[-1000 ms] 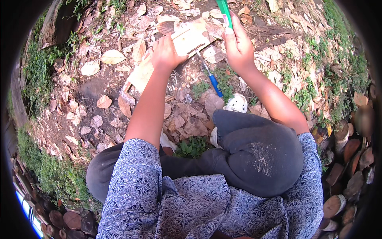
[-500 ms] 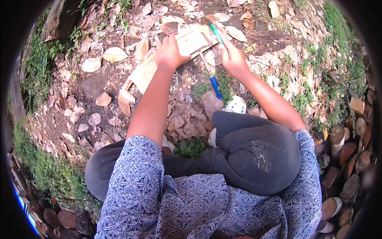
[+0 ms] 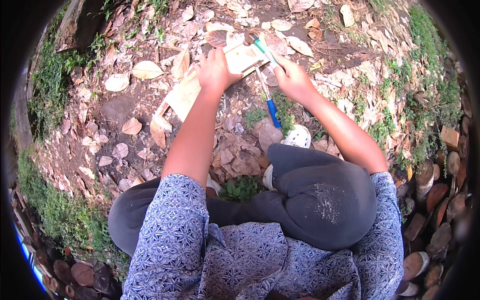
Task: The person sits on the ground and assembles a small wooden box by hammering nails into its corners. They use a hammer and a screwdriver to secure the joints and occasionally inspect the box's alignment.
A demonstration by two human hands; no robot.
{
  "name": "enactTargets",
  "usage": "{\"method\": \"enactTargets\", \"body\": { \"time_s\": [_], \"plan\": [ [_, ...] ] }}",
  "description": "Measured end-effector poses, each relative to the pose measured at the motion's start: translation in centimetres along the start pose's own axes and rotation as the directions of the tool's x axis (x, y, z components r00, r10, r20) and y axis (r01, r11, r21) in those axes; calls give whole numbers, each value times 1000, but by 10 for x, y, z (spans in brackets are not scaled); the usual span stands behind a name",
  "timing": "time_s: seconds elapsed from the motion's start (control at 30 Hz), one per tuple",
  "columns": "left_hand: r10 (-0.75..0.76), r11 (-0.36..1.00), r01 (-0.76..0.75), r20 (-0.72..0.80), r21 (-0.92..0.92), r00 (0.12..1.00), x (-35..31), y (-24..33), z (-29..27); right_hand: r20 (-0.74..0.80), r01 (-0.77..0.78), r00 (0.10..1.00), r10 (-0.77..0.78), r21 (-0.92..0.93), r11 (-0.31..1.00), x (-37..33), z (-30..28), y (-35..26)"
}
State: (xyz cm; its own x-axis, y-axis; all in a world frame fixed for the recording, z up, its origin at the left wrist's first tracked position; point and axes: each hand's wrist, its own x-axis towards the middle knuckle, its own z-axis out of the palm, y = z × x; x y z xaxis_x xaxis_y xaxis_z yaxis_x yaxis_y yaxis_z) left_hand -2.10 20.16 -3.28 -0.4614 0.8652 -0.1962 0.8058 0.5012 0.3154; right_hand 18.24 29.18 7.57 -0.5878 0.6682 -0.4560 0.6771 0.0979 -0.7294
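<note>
A pale wooden piece made of flat boards (image 3: 182, 95) lies slantwise on the leafy ground in front of me. My left hand (image 3: 215, 72) is closed on its upper part, thumb toward me and fingers over the far side. My right hand (image 3: 296, 82) grips a hammer (image 3: 261, 46) by its green and white handle. The hammer's brownish head is low over the far right end of the wood; whether it touches is unclear. Below that end lies a tool with a metal shaft and blue handle (image 3: 273, 113), its tip at the wood's edge and its kind hidden.
Dry leaves (image 3: 147, 70) cover the soil around the wood. My white shoe (image 3: 298, 136) is close to the blue handle. Cut logs (image 3: 436, 192) are stacked along the right, and a thick timber (image 3: 80, 25) stands at the far left. Green weeds (image 3: 60, 202) grow at the left.
The hammer head has come down and slightly left toward the end of the wood, with my right hand lowering. My left hand stays on the wood.
</note>
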Motion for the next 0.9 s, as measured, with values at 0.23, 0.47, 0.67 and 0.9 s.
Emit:
{"method": "enactTargets", "body": {
  "time_s": [0.23, 0.47, 0.67, 0.9],
  "plan": [
    [-12, 998, 11, 17, 59, 1000, -1, 3, 1, -286, 336, 897, -338, -55, 940, 14, -2, 5],
    [-28, 997, 27, 15, 70, 999, -6, -5, 4, -249, 302, 933, -261, 144, 942, 9, -20, -21],
    [-22, 999, 19, 47, 48, 999, -3, 11, -6, -154, 81, 981, -121, -244, 966, 23, -8, 48],
    [1, 996, 2, -36, 88, 999, -6, -4, 10, -449, 435, 829, -333, 142, 889, 19, -17, -11]
  ]
}}
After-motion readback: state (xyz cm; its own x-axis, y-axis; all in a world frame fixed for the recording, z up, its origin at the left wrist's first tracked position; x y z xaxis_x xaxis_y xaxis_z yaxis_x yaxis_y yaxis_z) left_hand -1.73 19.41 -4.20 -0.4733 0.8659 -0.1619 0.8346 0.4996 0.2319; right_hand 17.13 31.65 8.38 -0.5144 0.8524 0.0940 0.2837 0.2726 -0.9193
